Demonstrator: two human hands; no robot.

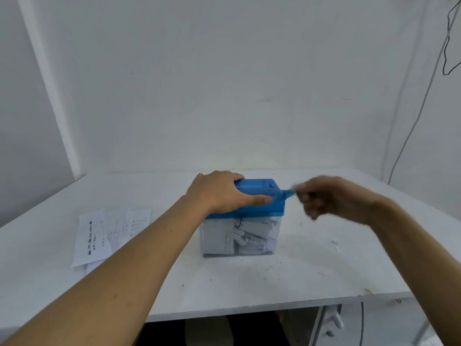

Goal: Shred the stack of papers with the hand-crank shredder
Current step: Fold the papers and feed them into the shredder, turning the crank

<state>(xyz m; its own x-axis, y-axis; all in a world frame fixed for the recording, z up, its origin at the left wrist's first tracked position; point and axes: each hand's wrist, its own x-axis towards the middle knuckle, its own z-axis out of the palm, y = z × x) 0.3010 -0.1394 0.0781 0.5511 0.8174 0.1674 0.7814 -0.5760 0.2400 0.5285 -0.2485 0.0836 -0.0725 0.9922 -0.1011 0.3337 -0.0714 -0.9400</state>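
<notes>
Left hand [219,193] clasped over one shredder [259,196]; crank [289,194] gripped by blurred right hand [331,201]. White table [249,283], white walls [224,96]; one papers stack [99,238] left of shredder.

The shredder top [259,196] is a see-through bright blue, and the crank [289,193] matches it. The bin [205,245] underneath is clear, stuffed with white strips [252,236] showing bits of black print. The papers [104,236] near the table's left edge are white with black text. The table [324,270] is white, peppered with dark specks toward its front edge. There's a black cable [445,53] on the off-white wall [224,83].
</notes>
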